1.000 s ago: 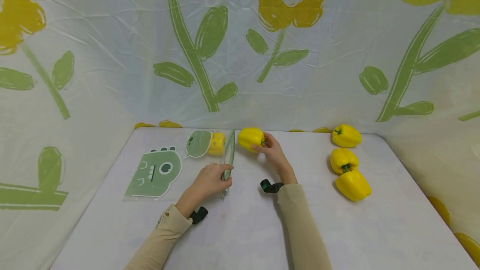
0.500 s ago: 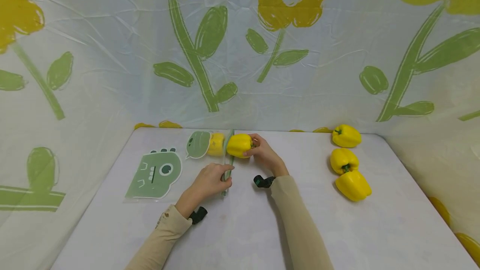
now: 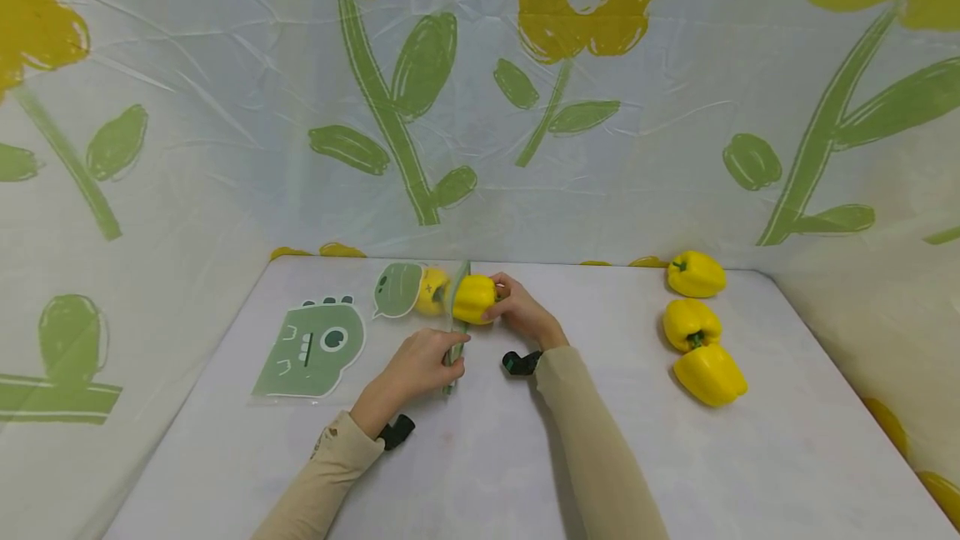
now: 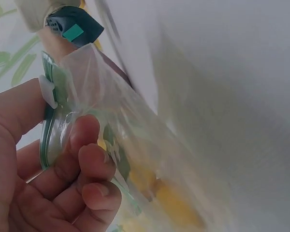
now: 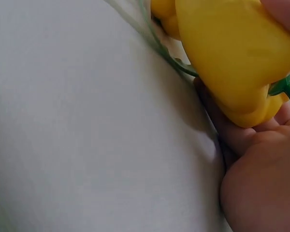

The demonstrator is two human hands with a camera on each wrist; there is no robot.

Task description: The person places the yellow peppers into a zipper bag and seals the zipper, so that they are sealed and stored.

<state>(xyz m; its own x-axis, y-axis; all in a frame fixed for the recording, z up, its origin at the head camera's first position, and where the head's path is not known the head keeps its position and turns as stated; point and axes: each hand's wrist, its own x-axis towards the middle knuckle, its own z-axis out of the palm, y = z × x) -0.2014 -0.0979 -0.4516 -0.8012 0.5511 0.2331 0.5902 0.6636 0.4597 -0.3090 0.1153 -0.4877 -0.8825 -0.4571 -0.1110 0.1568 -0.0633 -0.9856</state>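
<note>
"Where's the left hand?"
"At the clear printed bag, pinching its rim. A yellow pepper lies inside."
"And the right hand?"
"Fingers curled round another pepper, at the bag's mouth. Whether it's past the rim, I can't quite tell."
"Three more peppers lie well to the right."

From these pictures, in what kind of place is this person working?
Probably a staged recording booth: flower-printed sheeting encloses a pale table at its back and sides, and small black wrist-worn devices, likely cameras, are visible.
</note>
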